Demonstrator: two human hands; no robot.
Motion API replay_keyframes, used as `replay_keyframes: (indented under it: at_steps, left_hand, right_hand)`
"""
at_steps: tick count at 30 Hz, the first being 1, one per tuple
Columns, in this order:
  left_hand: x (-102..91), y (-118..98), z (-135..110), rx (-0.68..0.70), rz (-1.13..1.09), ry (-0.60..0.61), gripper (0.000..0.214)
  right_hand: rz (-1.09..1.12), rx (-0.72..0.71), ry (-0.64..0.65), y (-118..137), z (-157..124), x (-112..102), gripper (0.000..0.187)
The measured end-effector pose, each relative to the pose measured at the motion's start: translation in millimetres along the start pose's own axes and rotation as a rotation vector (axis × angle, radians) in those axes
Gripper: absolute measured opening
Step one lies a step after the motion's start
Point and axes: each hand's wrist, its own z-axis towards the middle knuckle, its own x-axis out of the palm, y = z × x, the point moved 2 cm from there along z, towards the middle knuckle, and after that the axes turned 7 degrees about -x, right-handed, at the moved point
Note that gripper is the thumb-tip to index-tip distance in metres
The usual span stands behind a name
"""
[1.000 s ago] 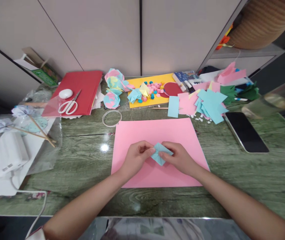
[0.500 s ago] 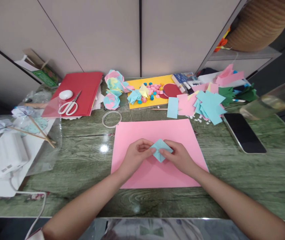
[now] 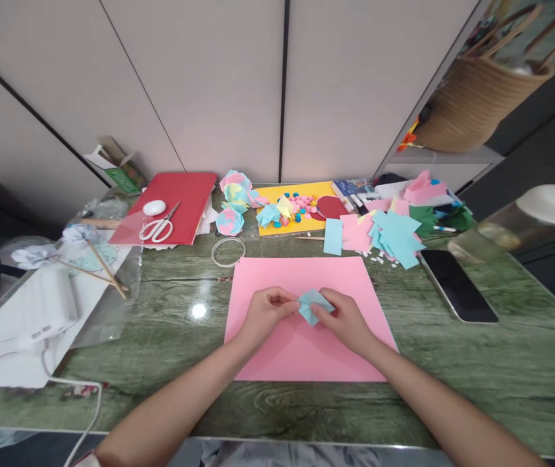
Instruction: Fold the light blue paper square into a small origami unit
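A small folded piece of light blue paper (image 3: 314, 299), roughly diamond-shaped with crease lines, is held between my two hands. My left hand (image 3: 268, 316) pinches its left corner between thumb and fingers. On the other side, my right hand (image 3: 346, 320) grips the right part, its thumb lying across the front. Both hands are just above a pink sheet of paper (image 3: 272, 363) on the green table (image 3: 180, 350). The fingers behind the folded paper are partly hidden.
Scissors (image 3: 156, 230) lie on red paper (image 3: 184, 194) at the back left. A tape roll (image 3: 227, 251) sits near the pink sheet. Light blue sheets (image 3: 398, 237) are piled at the back right, near a phone (image 3: 458, 285) and a clear container (image 3: 491, 237). A white cable (image 3: 99, 395) crosses the front left.
The camera view has tilted upward and shifted, so the table items appear lower. The folded paper is turned slightly in my fingers, and both hands still hold it.
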Motion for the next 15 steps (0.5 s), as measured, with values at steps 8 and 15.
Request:
replay_keyframes:
  at_steps: [8, 15]
  left_hand:
    - [-2.4, 0.2, 2.4, 0.056, 0.002, 0.036, 0.022]
    - [-1.8, -1.1, 0.7, 0.087, 0.011, 0.053, 0.018]
  right_hand:
    - [-0.029, -0.059, 0.002, 0.9, 1.3, 0.6, 0.021]
    - [0.072, -0.038, 0.005, 2.3, 1.9, 4.0, 0.019]
